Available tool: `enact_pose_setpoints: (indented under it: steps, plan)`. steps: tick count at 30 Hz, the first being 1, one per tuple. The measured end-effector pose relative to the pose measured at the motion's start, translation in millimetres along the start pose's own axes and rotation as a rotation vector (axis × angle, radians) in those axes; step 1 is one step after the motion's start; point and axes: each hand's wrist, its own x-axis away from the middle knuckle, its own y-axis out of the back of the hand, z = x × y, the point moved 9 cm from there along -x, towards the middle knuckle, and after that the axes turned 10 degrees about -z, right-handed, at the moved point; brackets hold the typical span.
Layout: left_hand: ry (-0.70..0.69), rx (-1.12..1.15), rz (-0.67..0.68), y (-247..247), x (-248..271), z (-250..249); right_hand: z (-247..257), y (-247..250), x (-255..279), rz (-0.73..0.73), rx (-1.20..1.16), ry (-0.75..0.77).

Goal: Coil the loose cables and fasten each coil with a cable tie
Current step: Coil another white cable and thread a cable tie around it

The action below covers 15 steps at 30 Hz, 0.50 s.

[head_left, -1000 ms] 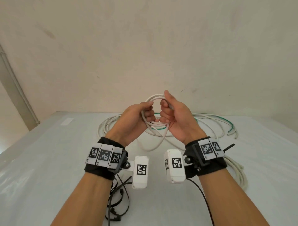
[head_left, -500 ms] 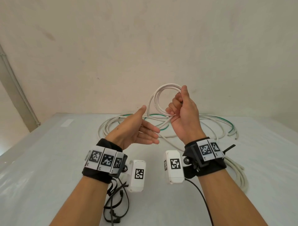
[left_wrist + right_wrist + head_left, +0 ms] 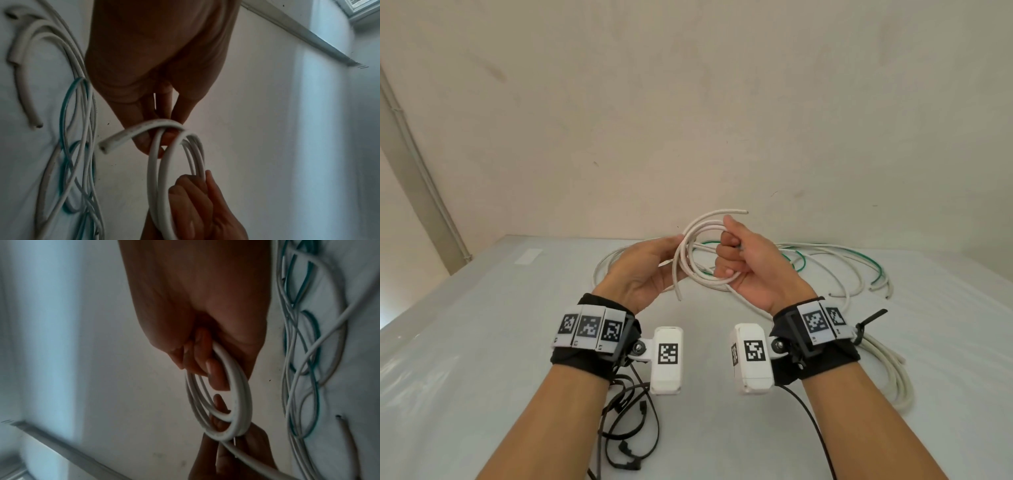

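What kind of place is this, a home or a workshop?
I cannot tell for sure. Probably a plain indoor work area: a bare wall, a white table and loose cables on it. No furniture or tools show.

1. Coil (image 3: 697, 255) – smooth white plastic sheath with a slight sheen, cut ends showing a hollow rim.
2. Loose cables (image 3: 835, 260) toward the table's far edge – the same smooth white sheath, some with a green jacket.
3. Table (image 3: 465, 342) – pale covering with a soft gloss, faintly wrinkled near the left edge.
4. Wall (image 3: 688, 102) – matt cream plaster, scuffed and speckled.
5. Wristbands (image 3: 582, 363) – black matt cloth carrying white plastic tags.
6. Ties (image 3: 633, 442) at the near edge – thin black plastic.
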Motion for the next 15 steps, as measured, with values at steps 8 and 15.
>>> enact_pose_setpoints:
  steps: [8,15]
  plan:
    - [-0.082,-0.106,0.084,-12,12,-13,8,3,2,-0.034,0.117,0.065]
    - [-0.158,-0.432,0.104,-16,17,-14,13,2,4,-0.034,0.46,0.233]
